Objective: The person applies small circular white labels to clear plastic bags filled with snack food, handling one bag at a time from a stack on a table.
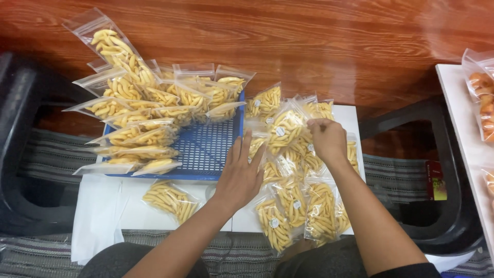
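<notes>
My left hand lies flat with fingers spread on a pile of small clear bags of yellow finger-shaped snacks, next to the blue tray's right edge. My right hand pinches the top of one sealed snack bag in the pile, fingers closed on its plastic. Each bag in this pile bears a small round white sticker. A blue perforated tray to the left holds several more bags of snacks, stacked along its far and left sides.
The tray and pile rest on a white surface. One loose bag lies in front of the tray. A black chair stands left, another black frame right. A white table with orange snack bags is at far right.
</notes>
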